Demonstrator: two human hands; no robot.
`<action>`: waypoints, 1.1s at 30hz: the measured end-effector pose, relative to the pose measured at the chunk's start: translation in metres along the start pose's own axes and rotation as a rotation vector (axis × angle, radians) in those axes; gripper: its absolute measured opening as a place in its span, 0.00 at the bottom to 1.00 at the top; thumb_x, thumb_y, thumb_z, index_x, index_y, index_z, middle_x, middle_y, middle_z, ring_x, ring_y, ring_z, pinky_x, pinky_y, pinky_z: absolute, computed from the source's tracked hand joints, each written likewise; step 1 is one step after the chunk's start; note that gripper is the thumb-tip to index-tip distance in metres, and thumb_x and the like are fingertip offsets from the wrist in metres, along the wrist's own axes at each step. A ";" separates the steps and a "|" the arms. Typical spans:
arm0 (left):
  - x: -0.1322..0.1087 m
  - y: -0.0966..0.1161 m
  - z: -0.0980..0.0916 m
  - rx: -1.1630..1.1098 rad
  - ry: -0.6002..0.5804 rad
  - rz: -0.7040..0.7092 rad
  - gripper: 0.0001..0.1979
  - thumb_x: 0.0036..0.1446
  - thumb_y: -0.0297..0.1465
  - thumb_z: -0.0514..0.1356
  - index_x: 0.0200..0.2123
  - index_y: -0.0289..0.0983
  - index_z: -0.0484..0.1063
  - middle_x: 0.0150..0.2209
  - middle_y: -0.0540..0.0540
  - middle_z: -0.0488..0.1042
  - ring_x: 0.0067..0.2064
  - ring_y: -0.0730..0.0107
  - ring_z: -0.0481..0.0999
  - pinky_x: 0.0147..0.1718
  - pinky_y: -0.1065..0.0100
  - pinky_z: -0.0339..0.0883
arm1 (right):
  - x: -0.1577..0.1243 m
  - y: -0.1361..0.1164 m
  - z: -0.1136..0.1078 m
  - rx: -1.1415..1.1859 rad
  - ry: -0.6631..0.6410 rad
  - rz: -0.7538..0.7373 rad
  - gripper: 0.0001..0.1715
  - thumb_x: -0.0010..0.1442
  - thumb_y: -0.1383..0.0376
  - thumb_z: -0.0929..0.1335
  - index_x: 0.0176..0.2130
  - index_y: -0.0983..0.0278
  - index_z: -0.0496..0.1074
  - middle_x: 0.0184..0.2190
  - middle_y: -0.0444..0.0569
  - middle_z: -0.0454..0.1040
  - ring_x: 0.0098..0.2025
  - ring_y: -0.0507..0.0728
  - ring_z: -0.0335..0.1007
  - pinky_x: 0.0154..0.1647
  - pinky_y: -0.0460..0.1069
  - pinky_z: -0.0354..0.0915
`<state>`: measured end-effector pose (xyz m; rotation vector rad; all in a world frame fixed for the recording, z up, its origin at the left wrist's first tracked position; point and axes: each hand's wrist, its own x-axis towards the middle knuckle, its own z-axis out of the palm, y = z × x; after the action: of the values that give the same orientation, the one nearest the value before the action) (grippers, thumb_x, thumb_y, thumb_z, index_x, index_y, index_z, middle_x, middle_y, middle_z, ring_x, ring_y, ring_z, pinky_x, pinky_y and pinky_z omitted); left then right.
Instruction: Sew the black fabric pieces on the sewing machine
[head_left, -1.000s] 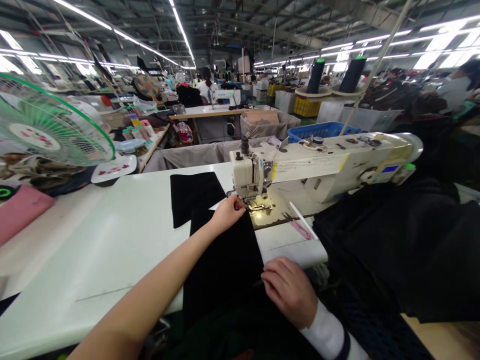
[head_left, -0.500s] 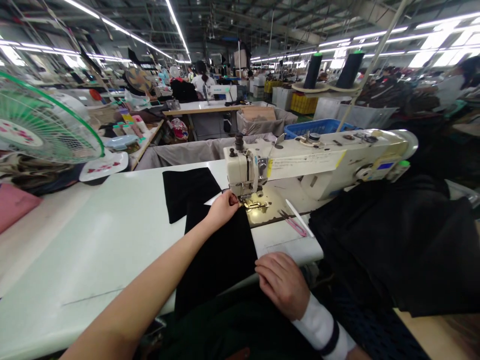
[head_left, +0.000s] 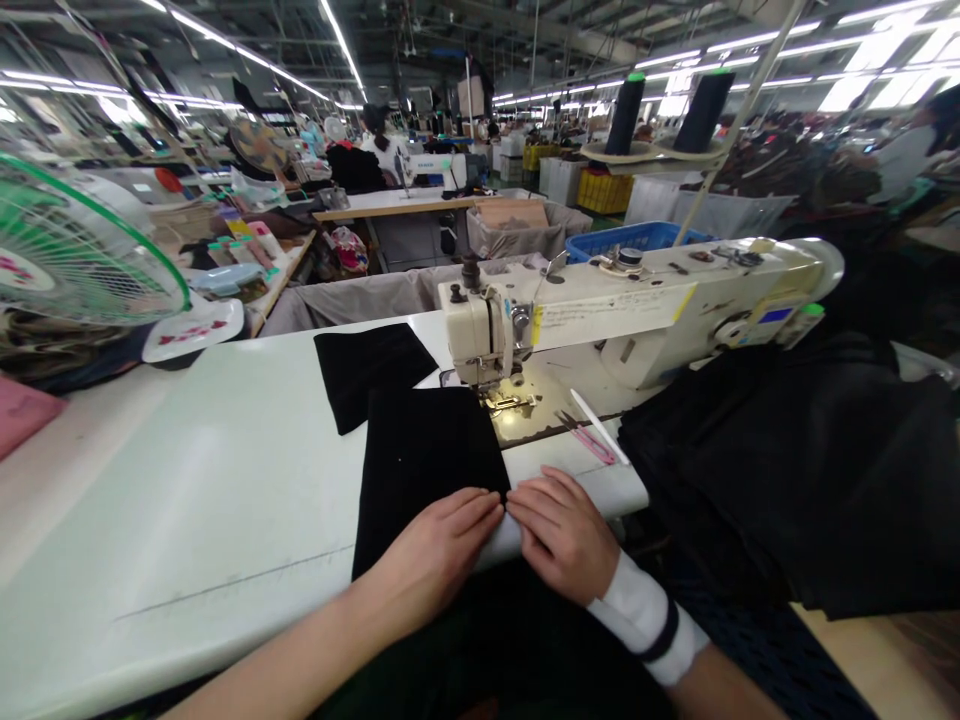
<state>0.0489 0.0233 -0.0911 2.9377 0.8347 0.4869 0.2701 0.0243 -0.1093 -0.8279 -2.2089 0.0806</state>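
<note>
Black cloth (head_left: 427, 450) lies on the pale table, its far edge beside the needle area of a white sewing machine (head_left: 476, 345). At the cloth's right edge, near the table front, my left hand (head_left: 450, 535) has its fingers pressed together on the fabric. Facing it, my right hand (head_left: 562, 530) pinches the same edge, fingertips almost touching those of the left. A second black piece (head_left: 371, 370) rests behind, to the left. Both thumbs are partly hidden.
Pink-handled snips (head_left: 592, 444) and a white pen (head_left: 598, 426) lie right of the needle area. Dark fabric (head_left: 795, 480) is piled at the right. A green fan (head_left: 82, 250) stands at the left, and a blue basket (head_left: 630, 240) behind the machine.
My left hand has moved from beside the needle area down to the cloth's near right edge, next to my right hand. The cloth's far edge now shows uncovered.
</note>
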 end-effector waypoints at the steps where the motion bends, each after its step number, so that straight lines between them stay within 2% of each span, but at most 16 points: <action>1: 0.003 -0.009 0.000 0.006 -0.008 0.009 0.21 0.63 0.22 0.50 0.58 0.30 0.65 0.55 0.36 0.72 0.57 0.57 0.71 0.56 0.55 0.71 | 0.005 0.003 0.001 -0.002 -0.010 0.011 0.19 0.60 0.75 0.63 0.48 0.64 0.73 0.43 0.50 0.78 0.48 0.59 0.69 0.60 0.62 0.60; 6: 0.024 -0.036 -0.009 0.052 0.000 0.030 0.16 0.67 0.25 0.49 0.53 0.32 0.70 0.49 0.38 0.75 0.52 0.59 0.74 0.53 0.55 0.74 | 0.028 0.019 0.006 -0.066 -0.092 0.082 0.16 0.57 0.74 0.65 0.43 0.64 0.76 0.39 0.51 0.73 0.46 0.60 0.65 0.61 0.62 0.57; 11: 0.034 -0.055 -0.015 0.043 0.063 0.009 0.15 0.69 0.29 0.49 0.51 0.33 0.71 0.48 0.39 0.76 0.50 0.60 0.75 0.49 0.57 0.75 | 0.047 0.033 0.014 -0.144 -0.112 0.110 0.13 0.57 0.73 0.67 0.40 0.62 0.78 0.36 0.50 0.71 0.44 0.60 0.62 0.58 0.59 0.58; 20: 0.048 -0.097 -0.015 0.012 0.067 -0.056 0.15 0.67 0.28 0.51 0.49 0.33 0.74 0.48 0.39 0.76 0.50 0.61 0.73 0.50 0.58 0.73 | 0.081 0.057 0.031 -0.243 -0.140 0.155 0.11 0.60 0.71 0.67 0.41 0.63 0.78 0.37 0.52 0.72 0.45 0.61 0.63 0.54 0.59 0.59; 24: 0.056 -0.111 -0.019 0.026 0.025 -0.086 0.16 0.67 0.28 0.49 0.49 0.32 0.74 0.48 0.39 0.75 0.51 0.61 0.72 0.53 0.59 0.70 | 0.081 0.053 0.031 -0.249 -0.117 0.177 0.13 0.59 0.73 0.67 0.43 0.64 0.77 0.38 0.53 0.73 0.44 0.63 0.65 0.51 0.61 0.61; 28: 0.061 -0.119 -0.020 0.047 0.007 -0.128 0.17 0.68 0.30 0.48 0.50 0.32 0.74 0.49 0.39 0.75 0.52 0.61 0.72 0.54 0.58 0.69 | 0.056 0.032 0.008 -0.184 0.002 0.203 0.16 0.60 0.72 0.66 0.48 0.65 0.74 0.42 0.53 0.74 0.45 0.62 0.67 0.50 0.60 0.64; 30: 0.062 -0.120 -0.019 0.055 0.006 -0.147 0.18 0.69 0.32 0.47 0.51 0.33 0.73 0.50 0.39 0.74 0.53 0.60 0.71 0.56 0.57 0.67 | 0.036 0.022 -0.016 -0.152 0.118 0.234 0.14 0.63 0.71 0.65 0.48 0.64 0.74 0.42 0.53 0.74 0.45 0.61 0.69 0.50 0.58 0.66; 33: 0.060 -0.121 -0.014 0.055 0.039 -0.191 0.20 0.69 0.35 0.47 0.52 0.32 0.72 0.53 0.38 0.73 0.57 0.58 0.68 0.60 0.55 0.63 | 0.002 0.017 -0.066 -0.225 0.239 0.331 0.12 0.66 0.68 0.64 0.47 0.62 0.75 0.41 0.52 0.74 0.44 0.59 0.70 0.48 0.56 0.68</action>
<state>0.0318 0.1578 -0.0765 2.8646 1.1371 0.5171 0.3229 0.0263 -0.0666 -1.2557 -1.8631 -0.1041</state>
